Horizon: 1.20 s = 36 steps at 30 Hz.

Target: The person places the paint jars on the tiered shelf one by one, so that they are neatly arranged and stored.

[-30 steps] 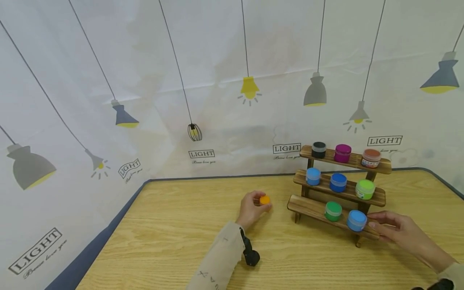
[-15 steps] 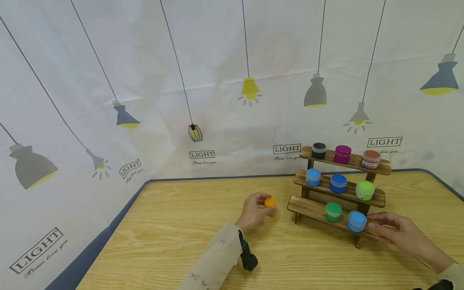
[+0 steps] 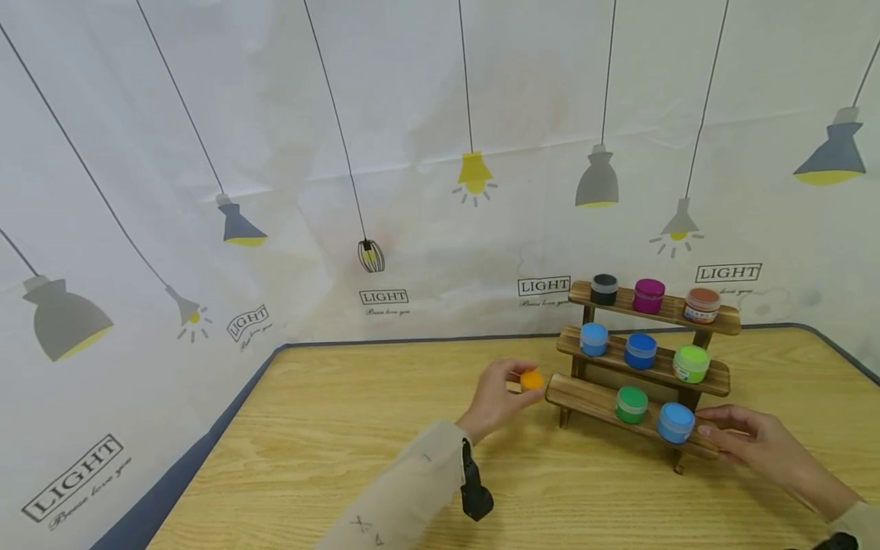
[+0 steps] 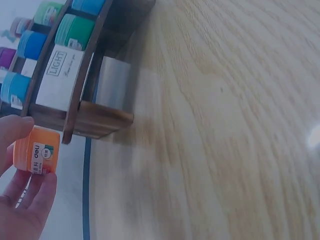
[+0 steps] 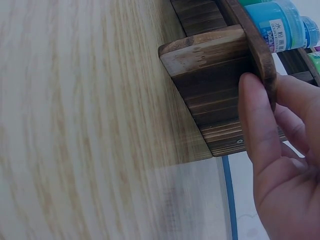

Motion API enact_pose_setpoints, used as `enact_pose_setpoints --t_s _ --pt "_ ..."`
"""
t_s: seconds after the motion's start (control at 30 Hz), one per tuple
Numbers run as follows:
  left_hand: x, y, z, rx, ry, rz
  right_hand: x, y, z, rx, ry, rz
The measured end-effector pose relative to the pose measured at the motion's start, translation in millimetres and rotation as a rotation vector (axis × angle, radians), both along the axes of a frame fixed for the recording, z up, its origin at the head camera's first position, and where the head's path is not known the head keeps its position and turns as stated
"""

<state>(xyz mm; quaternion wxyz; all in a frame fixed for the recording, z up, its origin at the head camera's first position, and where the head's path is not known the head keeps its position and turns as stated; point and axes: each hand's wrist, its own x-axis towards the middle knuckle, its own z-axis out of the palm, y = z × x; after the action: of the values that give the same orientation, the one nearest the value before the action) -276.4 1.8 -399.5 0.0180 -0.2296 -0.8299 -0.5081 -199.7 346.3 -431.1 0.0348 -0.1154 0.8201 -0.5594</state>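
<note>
An orange paint jar (image 4: pixel 37 150) with a printed label is pinched between the thumb and fingers of my left hand (image 3: pixel 496 397), just left of the lowest shelf. My right hand (image 3: pixel 759 443) grips the right end of the three-tier wooden rack (image 3: pixel 587 396); in the right wrist view, thumb and fingers close on the board's end. On the lowest shelf stand a green jar (image 3: pixel 632 405) and a light blue jar (image 3: pixel 676 424), with bare board left of the green one.
The middle shelf bears a light blue jar (image 3: pixel 594 339), a dark blue jar (image 3: pixel 641 351) and a lime green jar (image 3: pixel 690 364). Up top sit black (image 3: pixel 604 289), magenta (image 3: pixel 648 296) and reddish-brown jars (image 3: pixel 702 305). Behind the wooden table (image 3: pixel 330 428) hangs a lamp-printed cloth (image 3: pixel 412 114).
My left hand has carried the orange jar rightward, close to the left end of the lowest shelf. The right hand has kept its hold on the rack.
</note>
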Motion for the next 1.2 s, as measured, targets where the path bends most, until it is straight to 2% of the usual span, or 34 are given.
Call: enact_pose_setpoints --t_s 0.27,0.63,0.8,1.0,1.2 --pt "6.1 23.1 6.4 0.017 0.035 -0.018 0.3 1 -1.3 0.003 0.005 0.008" --pt "7.9 48.2 8.8 0.031 0.023 -0.06 -0.4 1 -1.1 0.008 0.039 0.027" --pt "10.4 52.2 7.1 0.007 0.019 -0.095 -0.5 1 -1.0 0.002 0.031 0.018" --pt "13.0 52.8 4.8 -0.003 0.032 -0.102 -0.9 1 -0.8 0.006 0.018 0.006" --pt "11.4 53.0 0.9 0.019 -0.008 -0.098 -0.4 0 -0.6 -0.001 0.003 -0.006"
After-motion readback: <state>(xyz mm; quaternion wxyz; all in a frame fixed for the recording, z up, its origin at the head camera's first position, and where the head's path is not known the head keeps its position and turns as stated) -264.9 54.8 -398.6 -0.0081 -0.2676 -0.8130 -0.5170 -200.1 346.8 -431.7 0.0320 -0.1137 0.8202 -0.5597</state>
